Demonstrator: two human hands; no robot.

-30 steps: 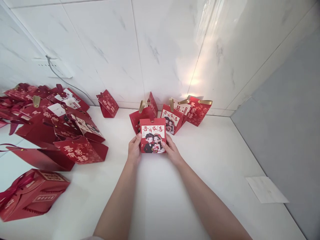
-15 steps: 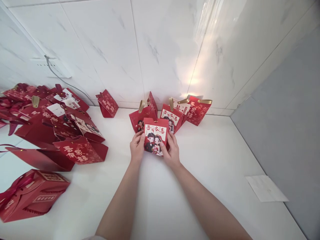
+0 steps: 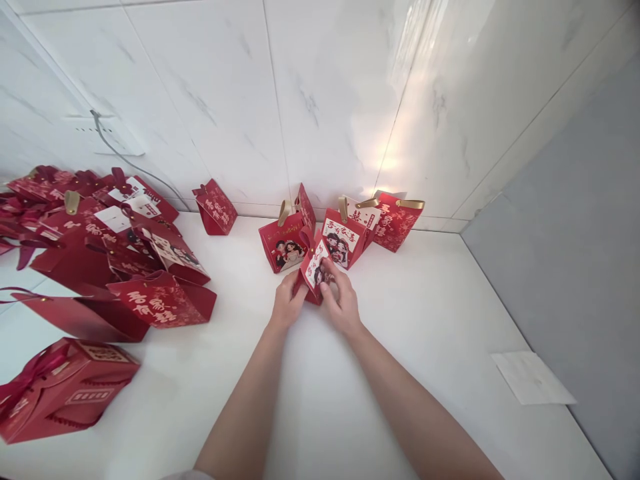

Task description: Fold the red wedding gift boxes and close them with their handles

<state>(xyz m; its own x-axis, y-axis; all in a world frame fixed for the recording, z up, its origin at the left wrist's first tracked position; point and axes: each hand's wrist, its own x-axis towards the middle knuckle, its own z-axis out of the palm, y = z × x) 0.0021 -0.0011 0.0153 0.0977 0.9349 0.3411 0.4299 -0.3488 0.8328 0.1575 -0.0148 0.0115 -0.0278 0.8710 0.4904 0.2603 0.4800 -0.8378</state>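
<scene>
Between my hands is a small red gift box (image 3: 314, 267) with a cartoon couple and writing on a white panel, turned at an angle. My left hand (image 3: 289, 299) grips its lower left side, and my right hand (image 3: 342, 297) holds its right side with the fingers over the printed panel. Just behind it on the left stands a red box with a gold ribbon loop (image 3: 286, 249). On the right behind it is another couple-print box (image 3: 341, 239), also with a gold loop. The held box's base is partly hidden by my fingers.
A red box with gold handle (image 3: 397, 223) and a lone small box (image 3: 216, 208) stand by the tiled wall. Many red boxes (image 3: 165, 300) crowd the left, with a larger ribboned box (image 3: 70, 390) in front. A white paper (image 3: 533, 378) lies at right.
My hands have turned the held box from facing me to an angled position, so its side shows. My left hand moved slightly right and nearer. The couple print on the box behind is now uncovered.
</scene>
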